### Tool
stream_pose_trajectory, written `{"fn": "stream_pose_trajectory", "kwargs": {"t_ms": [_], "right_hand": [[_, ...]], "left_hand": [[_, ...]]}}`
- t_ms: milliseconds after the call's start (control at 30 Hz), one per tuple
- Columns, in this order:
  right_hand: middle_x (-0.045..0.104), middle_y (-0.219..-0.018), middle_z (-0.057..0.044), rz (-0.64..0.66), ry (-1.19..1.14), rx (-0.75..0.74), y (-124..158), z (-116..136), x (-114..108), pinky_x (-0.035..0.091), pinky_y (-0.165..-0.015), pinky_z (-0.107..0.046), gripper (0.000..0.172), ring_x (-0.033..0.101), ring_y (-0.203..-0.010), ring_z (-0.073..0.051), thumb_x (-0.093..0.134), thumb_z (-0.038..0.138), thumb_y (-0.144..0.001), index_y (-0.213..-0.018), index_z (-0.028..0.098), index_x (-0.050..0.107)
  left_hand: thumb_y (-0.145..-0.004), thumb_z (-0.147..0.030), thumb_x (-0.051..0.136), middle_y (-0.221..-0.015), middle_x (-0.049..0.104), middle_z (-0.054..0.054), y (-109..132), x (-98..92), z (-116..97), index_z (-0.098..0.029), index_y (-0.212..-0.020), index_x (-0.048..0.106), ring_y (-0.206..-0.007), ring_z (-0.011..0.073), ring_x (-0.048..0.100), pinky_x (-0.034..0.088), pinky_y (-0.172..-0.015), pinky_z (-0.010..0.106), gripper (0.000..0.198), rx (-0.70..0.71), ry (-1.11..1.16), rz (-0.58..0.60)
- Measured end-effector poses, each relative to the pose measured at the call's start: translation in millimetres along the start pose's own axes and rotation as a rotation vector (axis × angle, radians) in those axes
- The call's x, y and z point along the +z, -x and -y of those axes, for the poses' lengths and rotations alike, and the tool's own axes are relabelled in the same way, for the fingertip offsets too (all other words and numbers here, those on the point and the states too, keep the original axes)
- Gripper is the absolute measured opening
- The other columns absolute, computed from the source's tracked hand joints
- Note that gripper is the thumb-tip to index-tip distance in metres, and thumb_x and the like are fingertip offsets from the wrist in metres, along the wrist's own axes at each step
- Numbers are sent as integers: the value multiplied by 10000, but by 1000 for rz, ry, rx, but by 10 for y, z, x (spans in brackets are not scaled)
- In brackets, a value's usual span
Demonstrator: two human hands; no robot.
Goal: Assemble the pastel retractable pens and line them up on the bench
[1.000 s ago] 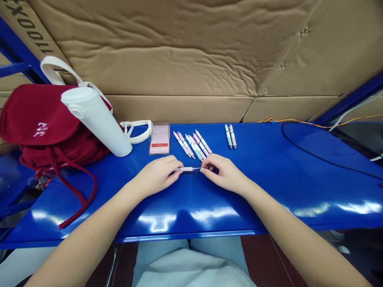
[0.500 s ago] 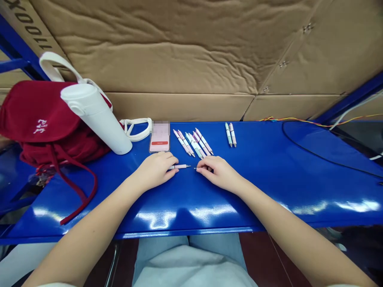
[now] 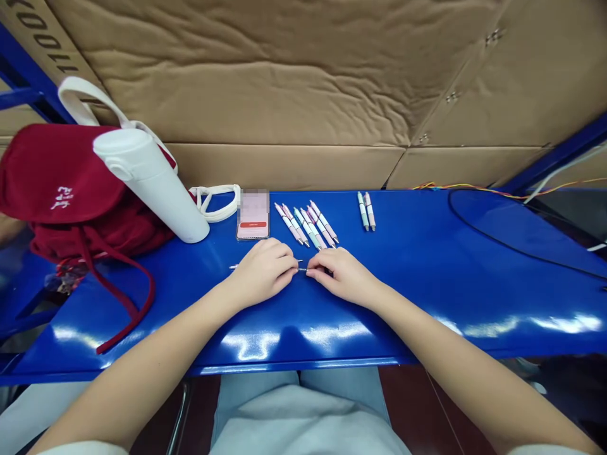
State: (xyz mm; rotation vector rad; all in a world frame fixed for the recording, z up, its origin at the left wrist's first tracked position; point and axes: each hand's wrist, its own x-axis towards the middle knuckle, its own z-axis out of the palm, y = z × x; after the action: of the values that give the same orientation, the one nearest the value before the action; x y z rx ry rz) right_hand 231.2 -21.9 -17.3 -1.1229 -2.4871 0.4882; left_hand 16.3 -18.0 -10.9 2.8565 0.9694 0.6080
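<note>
My left hand (image 3: 268,270) and my right hand (image 3: 342,272) nearly meet over the blue table. Between their pinched fingertips runs a small, thin silvery piece (image 3: 302,270), too small to name surely; both hands are closed on its ends. A pale pen body (image 3: 233,266) lies under my left hand, its rear end showing on the left and a thin point (image 3: 300,260) sticking out past the fingers. Just beyond the hands lies a group of several pink, white and green pens (image 3: 310,226). Two more pens (image 3: 366,212) lie side by side farther right.
A phone (image 3: 253,215) lies behind my left hand. To the left stand a leaning white bottle (image 3: 154,186) and a dark red bag (image 3: 61,177) with straps hanging onto the table (image 3: 427,284). A black cable (image 3: 512,249) crosses the right side; cardboard (image 3: 284,95) rises behind.
My left hand has moved right, off the front of the pen body, and its fingertips now pinch the silvery piece held by my right hand. The pen body has shifted slightly.
</note>
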Motion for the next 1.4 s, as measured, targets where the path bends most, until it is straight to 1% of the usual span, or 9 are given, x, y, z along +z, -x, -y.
{"fn": "stream_pose_trajectory", "kwargs": {"t_ms": [100,267,400,500,567,667,733,1033,1400], "right_hand": [[634,-757,-24,0,56,29,8,-20,-32,379,-709,-294,102,578,-729,-161,575,265,-837,-864,182,629],[633,-818,-36,-72,15,-5,12,18,-12,389,-727,-301,197,571,-765,-170,569,302,-840,-996,185,604],[644,-837,-49,-133,2,-56,8,53,10,388,-754,-307,142,573,-802,-172,487,236,-885,-910,187,619],[644,-836,-49,-139,5,-30,8,21,-5,384,-747,-307,134,572,-808,-173,486,218,-884,-875,182,615],[642,-822,-50,-150,7,6,10,-20,-22,383,-729,-306,120,571,-799,-175,501,213,-873,-861,177,615],[629,-779,-47,-180,8,49,13,-71,-43,382,-700,-299,89,567,-777,-179,532,197,-846,-833,172,616],[620,-764,-43,-188,9,62,14,-85,-54,380,-684,-293,75,563,-768,-178,542,189,-832,-824,173,615],[606,-755,-41,-226,12,78,26,-73,-96,375,-666,-292,67,557,-756,-182,540,189,-821,-815,181,606],[613,-751,-40,-214,8,51,26,-53,-74,371,-675,-294,61,560,-761,-178,548,191,-823,-814,181,608]], "left_hand": [[-913,-262,440,-882,624,55,9,-33,28,-172,-911,650,-860,182,517,414,-797,331,229,-33,9,13],[-914,-265,446,-901,629,57,14,-15,2,-177,-925,655,-878,182,524,418,-807,332,228,-39,44,-13],[-926,-278,429,-913,633,60,14,-19,-28,-179,-938,656,-868,173,533,422,-812,320,248,-19,48,-16],[-904,-342,469,-987,622,71,30,-94,40,-185,-1048,621,-916,196,543,430,-831,336,262,-72,-22,44],[-860,-411,523,-1043,609,83,48,-163,120,-183,-1114,588,-953,228,548,439,-832,363,347,-151,-101,115],[-868,-392,497,-921,636,61,64,-245,209,-191,-1000,638,-864,211,585,459,-753,324,279,-204,-118,273],[-887,-346,467,-861,634,50,62,-270,218,-190,-928,655,-809,194,593,460,-712,301,248,-223,-112,307],[-907,-325,440,-878,631,46,61,-253,162,-184,-929,639,-837,178,584,457,-749,288,245,-154,-47,186],[-905,-313,457,-880,627,41,57,-250,126,-187,-946,642,-839,174,580,457,-755,284,228,-147,-40,181]]}}
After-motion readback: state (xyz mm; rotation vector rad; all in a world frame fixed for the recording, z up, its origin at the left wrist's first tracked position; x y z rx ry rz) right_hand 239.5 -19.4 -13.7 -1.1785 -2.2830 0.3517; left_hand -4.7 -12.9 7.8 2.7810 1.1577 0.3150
